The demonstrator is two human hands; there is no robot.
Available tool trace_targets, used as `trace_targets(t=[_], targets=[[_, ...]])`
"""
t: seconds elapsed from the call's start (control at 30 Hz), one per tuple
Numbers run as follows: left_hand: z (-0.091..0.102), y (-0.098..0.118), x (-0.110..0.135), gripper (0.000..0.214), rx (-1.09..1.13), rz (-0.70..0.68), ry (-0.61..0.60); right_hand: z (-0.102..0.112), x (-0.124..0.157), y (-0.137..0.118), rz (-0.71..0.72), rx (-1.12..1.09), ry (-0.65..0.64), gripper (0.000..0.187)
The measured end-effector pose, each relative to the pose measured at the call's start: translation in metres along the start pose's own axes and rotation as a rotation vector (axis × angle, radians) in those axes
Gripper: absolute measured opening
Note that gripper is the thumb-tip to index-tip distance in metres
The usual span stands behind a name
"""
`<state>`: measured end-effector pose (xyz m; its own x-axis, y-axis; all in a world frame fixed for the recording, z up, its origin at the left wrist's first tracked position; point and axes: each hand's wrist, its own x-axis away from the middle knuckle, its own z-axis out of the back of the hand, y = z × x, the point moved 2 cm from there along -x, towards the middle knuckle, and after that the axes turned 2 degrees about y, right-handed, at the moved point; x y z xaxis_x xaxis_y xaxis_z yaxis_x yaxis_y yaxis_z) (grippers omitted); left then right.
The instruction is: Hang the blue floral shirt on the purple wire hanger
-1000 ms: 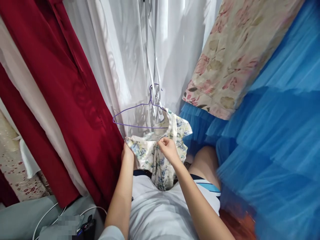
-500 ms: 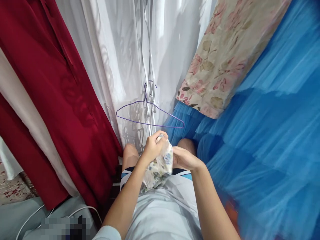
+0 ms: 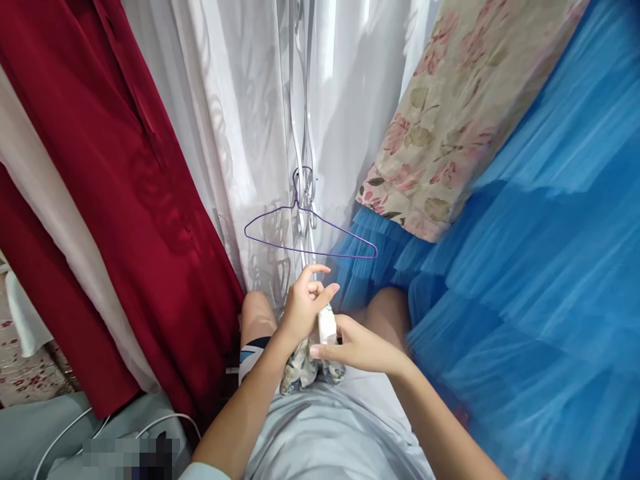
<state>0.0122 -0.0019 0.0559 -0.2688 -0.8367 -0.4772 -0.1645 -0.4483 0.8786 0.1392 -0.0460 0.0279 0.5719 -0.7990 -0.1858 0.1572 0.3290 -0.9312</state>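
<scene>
A pale cloth with a blue and green floral print point(image 3: 300, 368) lies bunched against my lap, its upper part a narrow white fold. My right hand point(image 3: 357, 343) is closed on that fold, with the thumb in front and the fingers behind. Just left of it and slightly higher, my left hand point(image 3: 305, 303) has its thumb and forefinger spread and the other fingers loosely curled. Its palm side is partly hidden, and I see nothing gripped in it. Beyond both hands a purple wire hanger point(image 3: 310, 252) hangs bare from a white strap point(image 3: 296, 113).
White curtain fabric point(image 3: 245, 133) hangs ahead. To the left are long red garments point(image 3: 165, 200); to the right, a pink floral cloth point(image 3: 425, 147) and a layered blue tulle garment point(image 3: 525, 287). A white cable point(image 3: 170, 416) curves over a grey surface at lower left.
The floral cloth has gone from a spread, raised piece to a narrow fold lower down. My left hand has loosened its fingers from it; my right hand has closed around it.
</scene>
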Motion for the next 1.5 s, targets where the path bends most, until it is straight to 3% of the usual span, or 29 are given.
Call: trace_targets(t=[0.07,0.13,0.23,0.4,0.47,0.53,0.63,0.73,0.83,1.0,1.1,1.33,1.43,1.5], targets=[[0.002,-0.003,0.003,0.046,-0.007,0.021,-0.04,0.001,0.001,-0.001,-0.034,-0.11,0.018,0.025],[0.008,-0.01,0.011,0.048,-0.01,0.054,-0.131,0.014,0.006,-0.002,-0.07,-0.215,0.121,0.023],[0.022,-0.029,0.028,0.049,-0.141,0.058,-0.236,0.057,0.015,-0.008,-0.078,-0.185,0.329,0.021],[0.061,-0.06,0.039,0.026,-0.42,0.046,-0.078,0.167,0.002,-0.035,0.079,0.211,0.691,0.014],[0.078,-0.062,0.036,0.029,-0.462,0.008,-0.015,0.199,-0.019,-0.045,0.108,0.224,0.732,0.015],[0.091,-0.058,0.032,0.033,-0.48,-0.029,0.018,0.212,-0.048,-0.052,0.147,0.2,0.699,0.019],[0.104,-0.05,0.031,0.034,-0.4,0.021,0.001,0.203,-0.091,-0.055,0.18,0.153,0.598,0.025],[0.111,-0.045,0.042,0.034,-0.377,0.044,-0.014,0.182,-0.115,-0.05,0.059,0.035,0.479,0.03],[0.117,-0.05,0.057,0.046,-0.514,0.034,-0.009,0.169,-0.116,-0.044,-0.023,-0.066,0.401,0.026],[0.149,-0.071,0.059,0.024,-0.584,0.049,0.097,0.172,-0.104,-0.043,-0.066,-0.151,0.338,0.023],[0.177,-0.073,0.04,0.026,-0.62,0.007,0.129,0.177,-0.101,-0.048,-0.07,-0.178,0.345,0.021],[0.236,-0.045,-0.042,0.019,-1.088,-0.089,-0.093,0.188,-0.105,-0.056,-0.123,-0.202,0.308,0.017],[0.257,-0.022,-0.081,0.021,-1.136,-0.154,-0.007,0.185,-0.103,-0.06,-0.147,-0.206,0.28,0.016],[0.262,-0.007,-0.105,0.025,-1.115,-0.2,0.072,0.182,-0.098,-0.065,-0.087,-0.183,0.363,0.014]])
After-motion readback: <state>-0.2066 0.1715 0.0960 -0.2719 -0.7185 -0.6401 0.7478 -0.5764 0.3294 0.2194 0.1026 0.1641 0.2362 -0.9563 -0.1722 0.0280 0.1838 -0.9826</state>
